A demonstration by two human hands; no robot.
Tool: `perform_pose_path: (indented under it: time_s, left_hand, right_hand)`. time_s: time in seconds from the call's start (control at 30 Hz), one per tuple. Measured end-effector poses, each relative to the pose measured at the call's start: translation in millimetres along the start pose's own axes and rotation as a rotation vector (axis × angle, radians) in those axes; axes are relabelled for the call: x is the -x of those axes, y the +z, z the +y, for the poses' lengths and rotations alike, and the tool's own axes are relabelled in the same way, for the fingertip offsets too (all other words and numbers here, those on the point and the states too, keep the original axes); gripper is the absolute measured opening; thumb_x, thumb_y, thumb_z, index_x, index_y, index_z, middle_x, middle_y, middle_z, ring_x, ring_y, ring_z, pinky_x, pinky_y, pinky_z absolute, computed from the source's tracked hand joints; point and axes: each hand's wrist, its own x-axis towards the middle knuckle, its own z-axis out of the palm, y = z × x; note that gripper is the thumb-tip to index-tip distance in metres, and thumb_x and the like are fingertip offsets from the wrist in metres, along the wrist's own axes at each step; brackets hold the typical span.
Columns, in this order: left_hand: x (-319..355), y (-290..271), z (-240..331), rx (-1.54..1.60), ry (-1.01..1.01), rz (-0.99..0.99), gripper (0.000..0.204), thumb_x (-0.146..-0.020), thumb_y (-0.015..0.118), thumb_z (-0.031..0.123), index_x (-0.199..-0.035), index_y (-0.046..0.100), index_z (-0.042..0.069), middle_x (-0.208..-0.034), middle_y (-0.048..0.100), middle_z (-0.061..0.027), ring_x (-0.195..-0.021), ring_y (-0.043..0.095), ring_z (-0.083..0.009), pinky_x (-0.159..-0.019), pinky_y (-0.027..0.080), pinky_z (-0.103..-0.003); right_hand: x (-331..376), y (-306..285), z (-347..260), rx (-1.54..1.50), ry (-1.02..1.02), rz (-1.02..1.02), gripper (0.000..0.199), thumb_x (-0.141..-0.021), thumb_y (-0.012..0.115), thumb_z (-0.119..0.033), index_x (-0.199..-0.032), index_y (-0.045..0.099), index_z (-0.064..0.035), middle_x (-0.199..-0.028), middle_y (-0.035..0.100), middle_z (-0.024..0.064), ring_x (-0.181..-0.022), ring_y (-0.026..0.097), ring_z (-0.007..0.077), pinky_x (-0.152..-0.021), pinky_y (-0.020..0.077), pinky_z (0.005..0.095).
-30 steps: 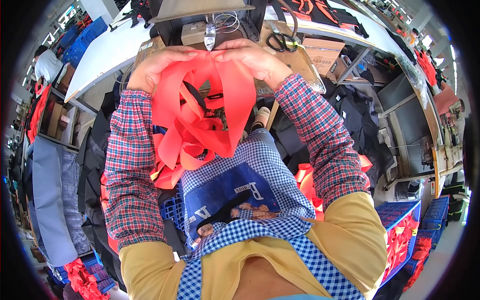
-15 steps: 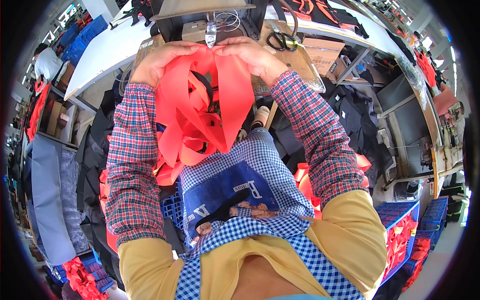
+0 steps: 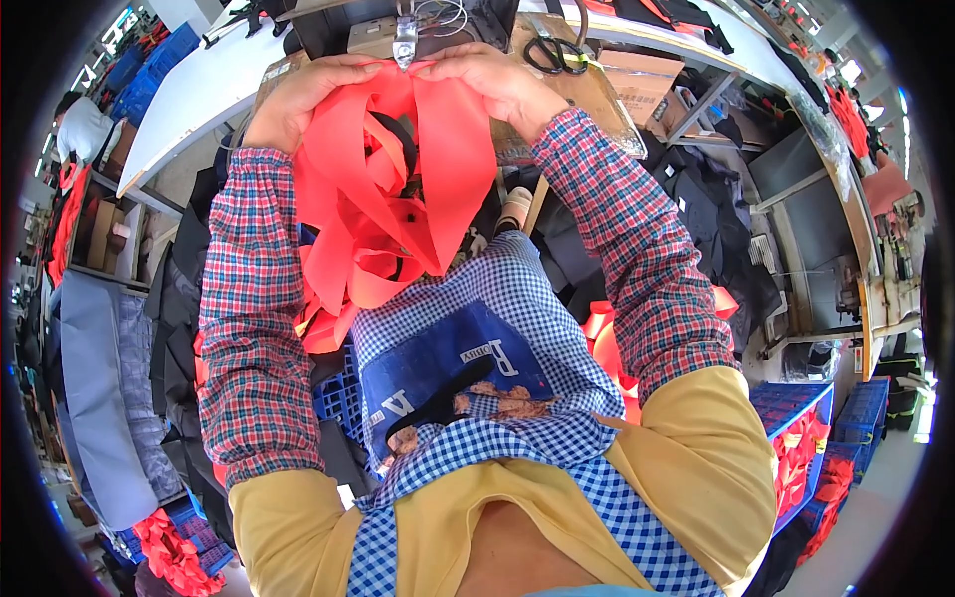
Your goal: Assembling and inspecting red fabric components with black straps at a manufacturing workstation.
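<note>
A bundle of wide red fabric strips [image 3: 456, 164] hangs in loops from my two hands, with darker pieces showing among the loops. My left hand [image 3: 306, 99] pinches the strip's upper edge at the left of a metal machine head [image 3: 405, 48]. On the other side my right hand [image 3: 495, 85] pinches the same edge, thumb and fingers pressed together. The edge runs between the hands right under the metal tip; whether the tip touches it I cannot tell. Lower loops of the bundle hang down towards the blue checked apron [image 3: 537, 298] on my lap.
Black-handled scissors [image 3: 557, 55] lie on the worn board right of the machine. A cardboard box [image 3: 637, 82] stands beyond them. Dark fabric [image 3: 701, 214] is heaped at the right, near a blue crate [image 3: 786, 403] holding red pieces. A person [image 3: 90, 127] is at the far left.
The whole view has shifted slightly, so machine, hands and bundle appear a little higher and further left. Both hands keep their pinch on the strip by the metal tip.
</note>
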Motion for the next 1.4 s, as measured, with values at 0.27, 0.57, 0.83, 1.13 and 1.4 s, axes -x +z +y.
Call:
perform_pose_path:
  time_s: [0.27, 0.57, 0.83, 1.13, 1.4]
  left_hand:
    - [-8, 10, 15, 0.017, 0.038, -0.013, 0.032, -0.089, 0.060, 0.012, -0.118, 0.059, -0.002, -0.112, 0.064, -0.0109, -0.097, 0.063, -0.0183, -0.088, 0.050, -0.028]
    - [94, 38, 15, -0.285, 0.162, 0.047, 0.032, -0.091, 0.059, 0.016, -0.118, 0.060, -0.001, -0.111, 0.064, -0.0069, -0.098, 0.061, -0.0132, -0.084, 0.048, -0.024]
    - [188, 129, 53, -0.578, -0.135, -0.188, 0.045, -0.097, 0.051, 0.034, -0.122, 0.056, -0.002, -0.105, 0.062, -0.0048, -0.096, 0.055, -0.0110, -0.084, 0.046, -0.025]
    - [213, 196, 72, -0.992, 0.429, -0.446, 0.036, -0.091, 0.057, 0.026, -0.109, 0.056, -0.005, -0.090, 0.062, -0.0174, -0.082, 0.060, -0.0258, -0.075, 0.047, -0.031]
    - [185, 188, 13, -0.927, 0.504, -0.249, 0.027, -0.087, 0.062, 0.018, -0.102, 0.057, -0.004, -0.087, 0.060, -0.0167, -0.078, 0.060, -0.0242, -0.073, 0.047, -0.032]
  right_hand:
    - [-23, -74, 27, 0.101, -0.177, 0.061, 0.025, -0.084, 0.062, -0.004, -0.107, 0.065, 0.0047, -0.099, 0.068, 0.0125, -0.087, 0.067, 0.0195, -0.079, 0.0545, 0.0307]
    - [118, 15, -42, 0.365, -0.215, -0.059, 0.038, -0.086, 0.068, -0.017, -0.116, 0.057, 0.0033, -0.107, 0.065, 0.0102, -0.104, 0.060, 0.0163, -0.092, 0.0473, 0.0280]
    - [195, 76, -82, 0.736, -0.117, -0.187, 0.019, -0.082, 0.070, -0.005, -0.099, 0.064, 0.0020, -0.079, 0.067, 0.0017, -0.070, 0.064, 0.0093, -0.065, 0.0506, 0.0238]
    - [282, 36, -101, 0.432, -0.678, -0.059, 0.018, -0.074, 0.072, 0.006, -0.090, 0.064, 0.0028, -0.087, 0.067, 0.0078, -0.078, 0.066, 0.0141, -0.072, 0.0536, 0.0282]
    - [267, 66, -88, 1.071, -0.565, -0.019, 0.042, -0.078, 0.073, -0.021, -0.112, 0.058, -0.0006, -0.108, 0.063, 0.0167, -0.102, 0.062, 0.0307, -0.086, 0.0479, 0.0356]
